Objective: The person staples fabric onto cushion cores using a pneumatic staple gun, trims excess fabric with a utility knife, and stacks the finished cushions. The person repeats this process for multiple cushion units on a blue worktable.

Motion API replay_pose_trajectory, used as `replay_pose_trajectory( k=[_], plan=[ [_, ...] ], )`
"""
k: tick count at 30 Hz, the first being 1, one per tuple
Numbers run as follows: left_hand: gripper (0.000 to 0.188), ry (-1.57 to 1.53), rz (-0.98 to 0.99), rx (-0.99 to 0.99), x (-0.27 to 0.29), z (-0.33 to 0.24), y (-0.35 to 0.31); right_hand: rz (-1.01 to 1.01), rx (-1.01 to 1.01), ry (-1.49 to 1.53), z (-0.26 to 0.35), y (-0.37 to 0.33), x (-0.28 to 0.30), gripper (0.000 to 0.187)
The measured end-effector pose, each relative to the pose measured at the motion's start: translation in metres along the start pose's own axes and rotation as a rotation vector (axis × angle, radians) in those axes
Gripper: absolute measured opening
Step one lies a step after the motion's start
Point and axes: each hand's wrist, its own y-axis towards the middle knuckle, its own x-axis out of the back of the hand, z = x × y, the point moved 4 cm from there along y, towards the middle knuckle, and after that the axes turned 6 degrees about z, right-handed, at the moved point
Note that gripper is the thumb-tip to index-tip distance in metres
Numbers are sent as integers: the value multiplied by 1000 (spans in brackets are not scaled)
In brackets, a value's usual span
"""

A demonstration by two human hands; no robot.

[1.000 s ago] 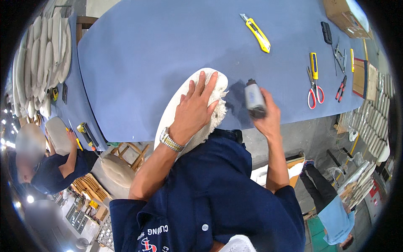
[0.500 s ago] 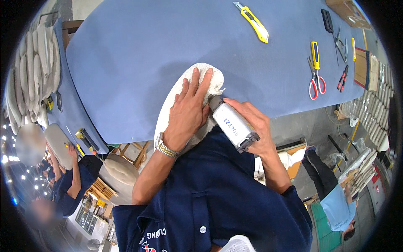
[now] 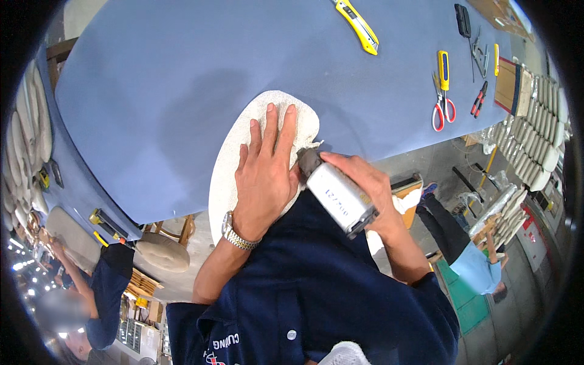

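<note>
A cream fabric-covered seat pad (image 3: 229, 176) with a rounded end lies at the table's near edge, partly against my dark shirt. My left hand (image 3: 264, 167) rests flat on it, fingers stretched out and a little apart, thumb towards the pad's right edge. My right hand (image 3: 370, 188) is wrapped round a silver staple gun (image 3: 340, 198) with a black head. That head meets the right edge of the pad, close to a frayed bit of fabric (image 3: 313, 146). The exact contact point is hidden under the tool.
On the blue-covered table (image 3: 164, 91) lie a yellow utility knife (image 3: 359, 27), red-handled scissors (image 3: 443, 112), a yellow-handled screwdriver (image 3: 443, 70) and red pliers (image 3: 479, 100). Stacked pads (image 3: 538, 134) stand at right. Co-workers (image 3: 109, 292) (image 3: 477, 267) are at both sides.
The view has shifted, so the table tools appear further left and higher. My left hand and the pad lie slightly further left in view; the staple gun stays at the pad's right edge.
</note>
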Motion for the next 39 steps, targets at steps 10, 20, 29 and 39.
replay_pose_trajectory(
  k=[10,20,29,39],
  plan=[
    [98,-81,48,-26,6,10,3,72,-121,-98,23,7,-2,74],
    [94,-46,-6,-40,-1,10,2,149,-234,-41,20,10,-1,71],
    [104,-364,159,-242,7,51,3,-95,69,44,-1,7,-18,74],
    [91,41,-76,-30,-14,21,-18,-255,213,62,-16,-11,-27,68]
  ],
)
